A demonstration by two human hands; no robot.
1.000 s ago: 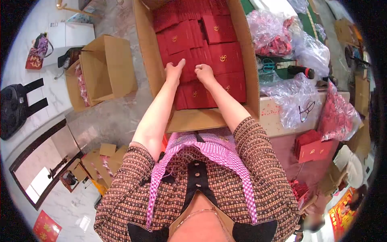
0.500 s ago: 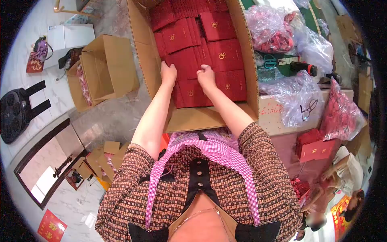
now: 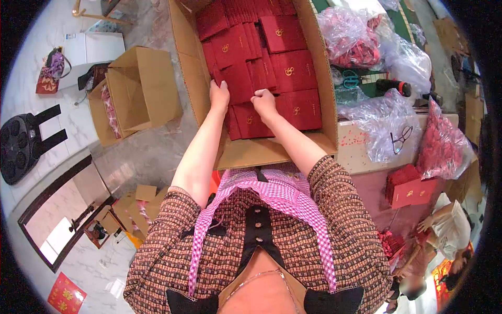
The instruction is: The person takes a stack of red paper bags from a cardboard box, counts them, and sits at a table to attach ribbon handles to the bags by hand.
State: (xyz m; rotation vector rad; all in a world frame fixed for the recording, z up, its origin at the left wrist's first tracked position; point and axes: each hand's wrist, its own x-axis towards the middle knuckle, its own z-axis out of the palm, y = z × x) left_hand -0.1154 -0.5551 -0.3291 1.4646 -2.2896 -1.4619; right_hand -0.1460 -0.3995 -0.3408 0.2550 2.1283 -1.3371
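Note:
A deep cardboard box (image 3: 256, 153) holds rows of flat dark-red packets (image 3: 291, 70) printed with gold letters. My left hand (image 3: 219, 97) is closed at the left edge of a red packet stack (image 3: 240, 83), near the box's left wall. At that stack's right edge, my right hand (image 3: 265, 103) is closed too, its fingers curled and pressing the packets. The fingertips of both hands are partly hidden among the packets, and how many they hold does not show.
To the right, a table (image 3: 361, 166) carries plastic bags of red items (image 3: 348, 39), glasses (image 3: 401, 140) and teal scissors (image 3: 350, 79). Another cardboard box (image 3: 162, 91) stands open on the left. A co-worker (image 3: 449, 225) is at the lower right.
My right hand has shifted slightly left and down, its fingers more curled at the packets' edge. The left hand stays almost in place, and the view has turned slightly.

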